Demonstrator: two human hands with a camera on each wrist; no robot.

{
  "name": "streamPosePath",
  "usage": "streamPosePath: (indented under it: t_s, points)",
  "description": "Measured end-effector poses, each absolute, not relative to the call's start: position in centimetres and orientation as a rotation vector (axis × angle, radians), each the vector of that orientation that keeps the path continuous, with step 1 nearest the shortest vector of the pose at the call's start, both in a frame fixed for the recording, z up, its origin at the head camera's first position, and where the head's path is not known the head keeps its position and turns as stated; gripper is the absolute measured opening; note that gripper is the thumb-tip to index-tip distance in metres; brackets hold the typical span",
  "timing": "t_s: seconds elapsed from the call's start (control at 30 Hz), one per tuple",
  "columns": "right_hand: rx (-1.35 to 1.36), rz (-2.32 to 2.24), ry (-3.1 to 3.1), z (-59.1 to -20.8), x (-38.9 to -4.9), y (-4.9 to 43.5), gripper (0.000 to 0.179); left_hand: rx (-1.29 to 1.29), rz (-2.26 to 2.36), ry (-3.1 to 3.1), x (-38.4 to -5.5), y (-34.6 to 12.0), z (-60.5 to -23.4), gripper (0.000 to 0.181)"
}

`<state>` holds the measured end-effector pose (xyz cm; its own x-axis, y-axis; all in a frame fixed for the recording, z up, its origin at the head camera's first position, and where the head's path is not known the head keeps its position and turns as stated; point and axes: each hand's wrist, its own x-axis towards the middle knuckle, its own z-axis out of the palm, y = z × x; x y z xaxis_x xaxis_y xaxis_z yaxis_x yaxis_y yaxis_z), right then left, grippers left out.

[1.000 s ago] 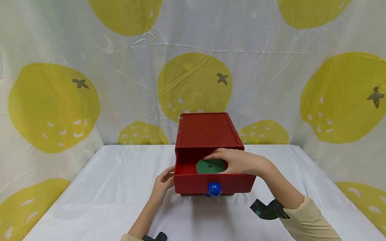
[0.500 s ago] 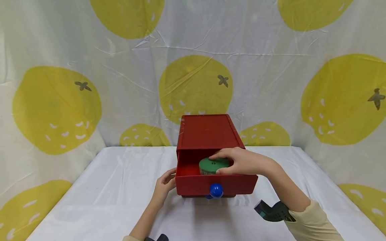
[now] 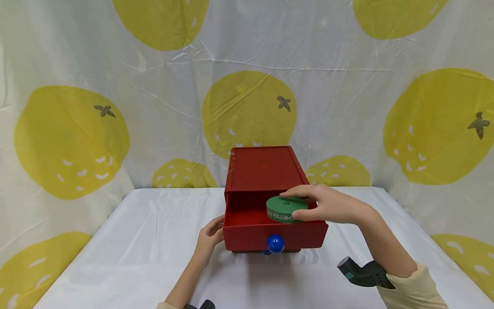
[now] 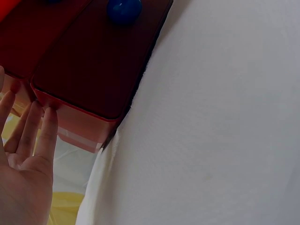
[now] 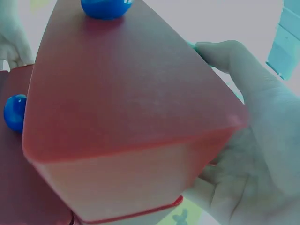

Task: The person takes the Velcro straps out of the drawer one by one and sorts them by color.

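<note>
My right hand [image 3: 332,204] grips a thick green disc [image 3: 279,210] from its right side, thumb low at the front and fingers over the top. The disc has pale lettering round its side and a small mark in the middle of its top. It is slightly tilted, over the pulled-out drawer [image 3: 247,238] of a red drawer unit [image 3: 264,167]. My left hand [image 3: 208,238] stays at the unit's left side; in the left wrist view its nearly straight fingers [image 4: 47,133] touch the red side. In the right wrist view the drawer front hides most of the disc.
A blue ball knob [image 3: 275,243] sticks out of the drawer front, and a second blue knob [image 5: 15,112] sits lower. White cloth [image 3: 154,244] covers the table. Behind hangs a pale curtain [image 3: 328,107] with yellow fruit prints.
The green disc has come up from inside the drawer and moved right, with my right hand gripping it. My left hand and the drawer have stayed in place.
</note>
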<state>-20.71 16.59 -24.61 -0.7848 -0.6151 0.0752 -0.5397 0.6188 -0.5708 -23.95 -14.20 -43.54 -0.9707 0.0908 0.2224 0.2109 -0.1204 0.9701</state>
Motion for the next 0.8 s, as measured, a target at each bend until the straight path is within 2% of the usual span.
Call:
streamPosePath:
  t_s: [0.53,0.8]
  points:
    - [-1.086,-1.067,2.747,-25.0,-20.5,17.6,0.036,-0.347,-2.273,-2.077,-24.4,-14.3,-43.7,0.035]
    - [-1.172,-1.102,2.877,-25.0,-19.7,18.6,0.044,-0.354,-2.255,-2.056,-24.2,-14.4,-43.7,0.035]
